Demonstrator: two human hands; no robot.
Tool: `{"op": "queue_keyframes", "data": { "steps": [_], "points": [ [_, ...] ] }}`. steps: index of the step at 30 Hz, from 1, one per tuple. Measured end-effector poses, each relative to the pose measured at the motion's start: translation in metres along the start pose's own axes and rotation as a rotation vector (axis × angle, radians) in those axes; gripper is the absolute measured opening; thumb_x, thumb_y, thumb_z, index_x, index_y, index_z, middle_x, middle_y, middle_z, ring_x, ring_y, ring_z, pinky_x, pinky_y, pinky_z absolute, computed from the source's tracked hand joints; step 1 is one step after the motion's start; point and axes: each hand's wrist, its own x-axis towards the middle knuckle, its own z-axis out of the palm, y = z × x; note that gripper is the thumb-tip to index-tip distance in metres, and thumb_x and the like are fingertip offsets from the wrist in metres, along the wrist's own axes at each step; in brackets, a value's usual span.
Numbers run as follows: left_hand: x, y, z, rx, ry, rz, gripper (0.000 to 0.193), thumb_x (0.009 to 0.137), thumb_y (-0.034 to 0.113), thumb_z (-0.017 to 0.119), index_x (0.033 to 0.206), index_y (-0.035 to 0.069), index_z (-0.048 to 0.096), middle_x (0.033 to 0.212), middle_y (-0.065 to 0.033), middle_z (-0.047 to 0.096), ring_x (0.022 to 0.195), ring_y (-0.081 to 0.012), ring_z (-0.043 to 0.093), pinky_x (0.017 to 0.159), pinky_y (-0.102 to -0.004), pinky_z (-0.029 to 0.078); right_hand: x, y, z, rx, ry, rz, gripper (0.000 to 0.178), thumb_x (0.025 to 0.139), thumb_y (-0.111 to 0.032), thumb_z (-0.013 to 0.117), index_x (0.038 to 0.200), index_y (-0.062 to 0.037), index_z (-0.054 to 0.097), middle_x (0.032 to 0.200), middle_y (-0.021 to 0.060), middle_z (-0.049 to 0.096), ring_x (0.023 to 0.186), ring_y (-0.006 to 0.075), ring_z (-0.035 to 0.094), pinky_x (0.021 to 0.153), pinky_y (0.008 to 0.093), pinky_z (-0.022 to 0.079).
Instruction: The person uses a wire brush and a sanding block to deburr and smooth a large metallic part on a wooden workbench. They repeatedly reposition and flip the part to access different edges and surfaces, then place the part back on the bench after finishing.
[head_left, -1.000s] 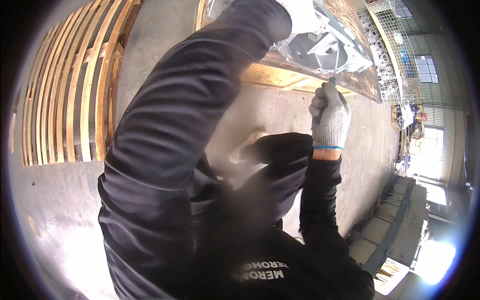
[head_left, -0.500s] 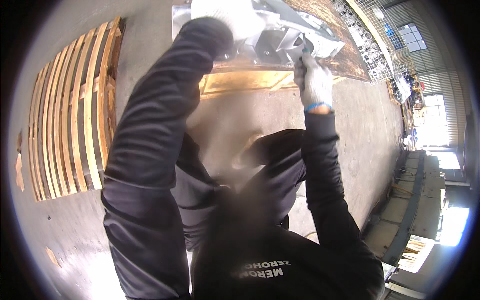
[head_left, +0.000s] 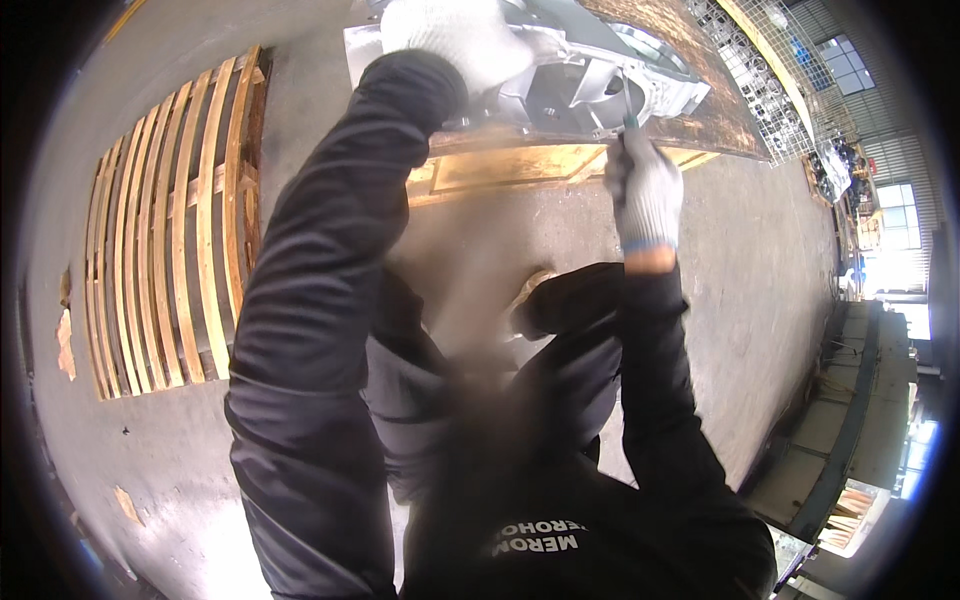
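A silver-grey metal casting [head_left: 560,88] with deep hollows and a large round opening lies on a worn wooden board [head_left: 735,115] at the top of the view. My left hand [head_left: 455,45], in a white knit glove, grips the casting's left part; bright light washes out its fingers. My right hand [head_left: 645,190], gloved too, is closed around a slim hand tool [head_left: 629,112] with a thin shaft. The shaft points away from me at the casting's near right side. Whether its tip touches the metal cannot be made out.
Under the board is a pale wooden frame [head_left: 500,168]. A slatted wooden pallet [head_left: 180,230] is on the concrete floor [head_left: 740,270] at left. Far right, a wire mesh crate [head_left: 765,75] holds several metal parts. A long grey structure [head_left: 825,410] runs along the right.
My right hand and the tool have drawn back slightly toward me from the casting. The whole view has shifted a little. My left hand stays on the casting.
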Motion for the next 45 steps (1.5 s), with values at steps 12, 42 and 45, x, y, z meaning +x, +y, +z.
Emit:
{"op": "queue_keyframes", "data": {
  "steps": [12,42,45],
  "points": [
    [0.010,-0.017,0.023,0.053,0.077,0.090,0.052,0.092,0.063,0.072,0.105,0.014,0.083,0.089,-0.0165,0.080,0.089,-0.0324,0.078,0.086,-0.0440,0.061,0.010,0.037,-0.020,0.294,-0.076,0.093,0.024,0.111,-0.026,0.060,0.102,-0.0036,0.065,0.081,0.0022,0.062,0.058,0.0086,0.050,0.049,0.0231,0.036],
    [0.042,-0.031,0.057,-0.013,0.176,0.179,0.070,0.103,0.061,0.064,0.155,0.014,0.059,0.142,-0.0183,0.071,0.130,-0.0322,0.069,0.110,-0.0381,0.053,0.049,0.105,-0.012,0.018,-0.247,0.065,0.043,0.109,-0.056,0.054,0.094,-0.0162,0.059,0.070,-0.0018,0.053,0.052,0.0123,0.048,0.047,0.0286,0.037],
    [0.043,-0.030,0.058,0.002,0.196,0.203,0.071,0.103,0.062,0.065,0.154,0.012,0.061,0.143,-0.0181,0.070,0.133,-0.0324,0.066,0.113,-0.0372,0.050,0.037,0.088,-0.014,-0.092,-0.334,-0.290,0.043,0.109,-0.056,0.052,0.096,-0.0155,0.060,0.071,-0.0015,0.053,0.052,0.0127,0.049,0.046,0.0303,0.037]
  ]
}}
